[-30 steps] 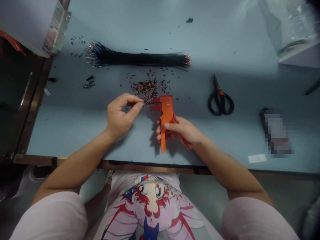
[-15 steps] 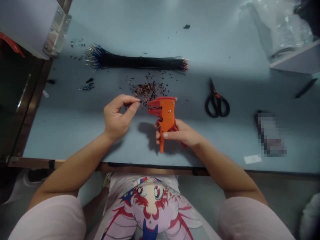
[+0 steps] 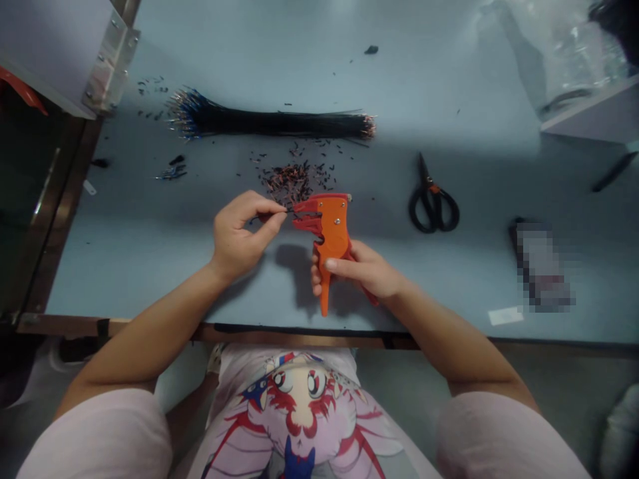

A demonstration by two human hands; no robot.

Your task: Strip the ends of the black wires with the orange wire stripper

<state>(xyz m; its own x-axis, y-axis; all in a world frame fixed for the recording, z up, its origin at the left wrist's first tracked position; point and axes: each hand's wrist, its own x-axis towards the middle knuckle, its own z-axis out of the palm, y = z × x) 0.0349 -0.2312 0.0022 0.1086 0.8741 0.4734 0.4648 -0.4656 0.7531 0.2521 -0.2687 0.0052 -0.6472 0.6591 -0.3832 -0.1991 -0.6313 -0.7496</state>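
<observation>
Orange and red, a wire stripper [image 3: 333,229] stands upright on the person's side of the bundle of black wires [image 3: 284,122], below that bundle's right half. The right hand [image 3: 357,266] is wrapped around its handles, thumb laid along the orange front grip and fingers curled behind it. Its red jaws point left, with a gap between upper and lower.

Level with those jaws, and likewise on the person's side of the bundle, the left hand [image 3: 244,229] pinches a thin black wire [image 3: 290,209] between thumb and forefinger, the two tips pressed close together. The wire's end reaches the tip of the upper jaw; whether it lies inside, one cannot tell.

Directly below the bundle's middle, between it and the two hands, dark and coppery scraps [image 3: 289,183] lie in a loose pile. The bundle itself lies crosswise, blue and silvery ends fanned out at its left, coppery ends gathered at its right. Below its left end rest a few short blue-tipped pieces [image 3: 171,173]. To the right of the bundle, and lower, lie black-handled scissors [image 3: 434,207]; farther right of it, a blurred dark object [image 3: 542,266] and a white strip [image 3: 505,316].
</observation>
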